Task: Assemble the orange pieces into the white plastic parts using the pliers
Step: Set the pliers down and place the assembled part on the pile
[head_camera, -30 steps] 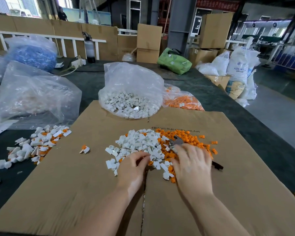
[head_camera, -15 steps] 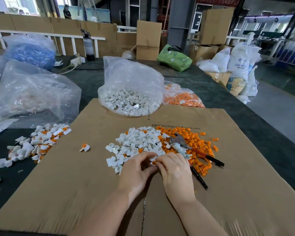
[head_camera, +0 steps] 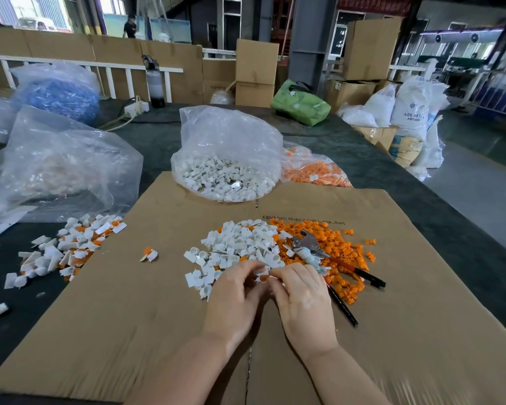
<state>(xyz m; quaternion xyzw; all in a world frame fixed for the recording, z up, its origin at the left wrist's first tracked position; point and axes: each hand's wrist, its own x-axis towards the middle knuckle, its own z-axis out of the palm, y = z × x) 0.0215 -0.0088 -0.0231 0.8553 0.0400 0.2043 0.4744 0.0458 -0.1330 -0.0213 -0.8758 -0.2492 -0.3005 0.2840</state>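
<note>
Small finished white-and-orange heap (head_camera: 62,252) lying leftward; large loose white plastic parts (head_camera: 240,247), orange pieces (head_camera: 339,252) waiting; red-handled metal pliers (head_camera: 327,258) lying idle; left hand (head_camera: 234,299), right hand (head_camera: 301,299) together, pinching one white-and-orange piece (head_camera: 263,276)

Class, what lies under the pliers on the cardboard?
The pliers lie on the pile of orange pieces, beside the white parts. Whatever sits directly beneath them is covered. One handle end rests on bare cardboard.

We read "ABS" on the white sack (head_camera: 412,112), upside-down print partly illegible on the cardboard sheet (head_camera: 304,223), red banner (head_camera: 374,3) unreadable.
</note>
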